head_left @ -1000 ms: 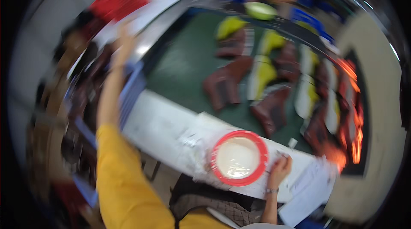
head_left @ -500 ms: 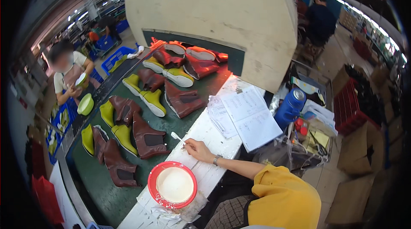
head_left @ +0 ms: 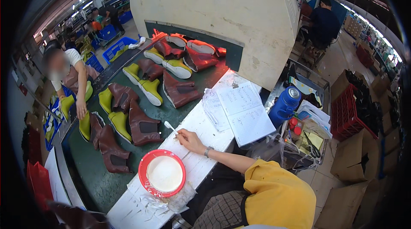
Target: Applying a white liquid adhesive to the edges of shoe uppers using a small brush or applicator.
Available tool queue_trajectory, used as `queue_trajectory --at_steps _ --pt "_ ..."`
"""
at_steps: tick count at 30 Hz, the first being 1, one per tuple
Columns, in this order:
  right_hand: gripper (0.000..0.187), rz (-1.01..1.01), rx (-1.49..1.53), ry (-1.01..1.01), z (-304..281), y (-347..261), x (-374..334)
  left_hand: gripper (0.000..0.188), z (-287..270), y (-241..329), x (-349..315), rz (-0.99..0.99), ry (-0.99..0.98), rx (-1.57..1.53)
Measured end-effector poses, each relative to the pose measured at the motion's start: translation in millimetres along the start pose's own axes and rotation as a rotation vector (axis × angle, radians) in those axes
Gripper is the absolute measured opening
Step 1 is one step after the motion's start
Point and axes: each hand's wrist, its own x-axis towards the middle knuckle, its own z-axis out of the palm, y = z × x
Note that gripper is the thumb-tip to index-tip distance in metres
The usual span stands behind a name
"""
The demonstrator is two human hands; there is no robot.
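One right hand (head_left: 190, 141) | grips thin white brush (head_left: 170, 126) | near red-rimmed bowl (head_left: 143, 168)

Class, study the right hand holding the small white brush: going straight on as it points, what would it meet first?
Most likely the brown leather ankle boot just beyond the right hand and its small white brush, though depth is unclear.

The far boots (head_left: 201, 51) run under the machine hood (head_left: 222, 19) and are partly hidden. A dark brown shape (head_left: 70, 216) is cut by the lower edge. Writing on the papers (head_left: 244, 109) is too small to tell.
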Motion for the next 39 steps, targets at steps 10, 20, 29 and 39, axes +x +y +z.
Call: queue_trajectory --at_steps 10,20,29,39 --pt "0.018 -0.28 -0.273 -0.187 -14.6 -59.9 -18.8 0.088 159.1 -82.6 -171.5 -0.594 -0.615 -0.26" --pt "0.013 -0.509 -0.826 -0.463 -7.2 -122.5 -20.9 0.101 196.5 -70.1 -137.9 -0.649 -0.476 -0.155" --pt "0.011 -0.655 -0.976 -0.439 1.9 -134.2 -35.1 0.12 212.8 -19.4 -133.0 -0.519 -0.468 0.33" --pt "0.012 -0.316 -0.762 -0.511 -29.2 -132.6 -17.8 0.027 130.2 39.6 -65.1 -0.796 -0.817 -0.835"
